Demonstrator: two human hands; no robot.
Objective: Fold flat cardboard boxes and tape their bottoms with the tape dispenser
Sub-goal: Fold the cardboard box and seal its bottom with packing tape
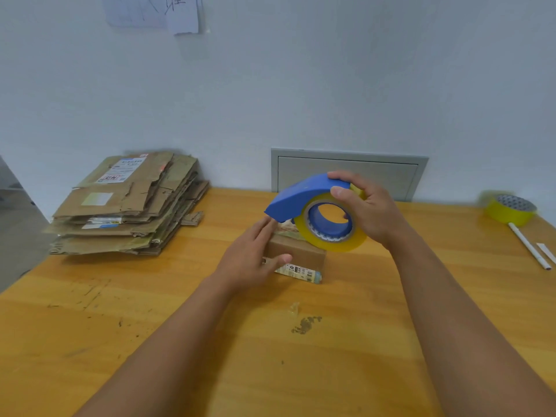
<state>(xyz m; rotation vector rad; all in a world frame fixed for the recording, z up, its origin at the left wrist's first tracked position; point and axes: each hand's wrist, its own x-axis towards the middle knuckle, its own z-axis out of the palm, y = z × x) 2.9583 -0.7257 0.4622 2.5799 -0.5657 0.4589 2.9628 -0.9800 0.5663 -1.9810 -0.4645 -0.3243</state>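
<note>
One stack of flat cardboard boxes lies at the far left of the wooden table, against the wall; the number of sheets in it cannot be counted. One small folded box stands near the table's centre. The left hand rests on this box with fingers straight along its top and the thumb against its near face. One blue tape dispenser, loaded with one yellow tape roll, is held above the box's right end. The right hand grips the dispenser, fingers curled over its top. At far right lie one spare tape roll and one white pen.
</note>
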